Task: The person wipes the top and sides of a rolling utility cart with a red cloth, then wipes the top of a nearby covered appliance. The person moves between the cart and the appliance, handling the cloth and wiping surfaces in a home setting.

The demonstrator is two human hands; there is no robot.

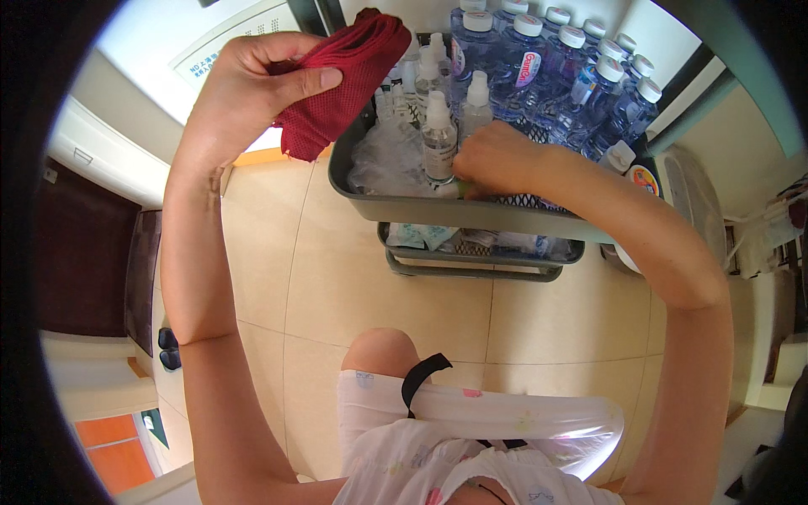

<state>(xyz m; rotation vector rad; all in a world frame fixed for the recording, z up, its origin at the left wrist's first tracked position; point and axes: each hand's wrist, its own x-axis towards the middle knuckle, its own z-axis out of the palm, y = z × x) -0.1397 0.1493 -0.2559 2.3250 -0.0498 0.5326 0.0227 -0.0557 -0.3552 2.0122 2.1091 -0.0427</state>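
Note:
A folded dark red mesh cloth (347, 88) is pinched between the thumb and fingers of my left hand (252, 95), raised left of the cart. My right hand (499, 161) reaches down into the upper tray (467, 214) of a grey rolling cart, fingers curled under. Something pale and greenish shows by those fingers, but whether they grip it is hidden. Right beside the hand stands a clear spray bottle (438, 142) with a white cap, and another spray bottle (477, 104) is just behind. Crumpled clear plastic (388, 158) fills the tray's left end.
Several large bottles of bluish liquid (527, 63) with white caps crowd the back of the tray. Packets (420, 235) lie on the lower shelf (480, 255). Tiled floor (379, 297) runs beneath. My bent knee (382, 350) is below the cart, and dark shoes (169, 349) sit far left.

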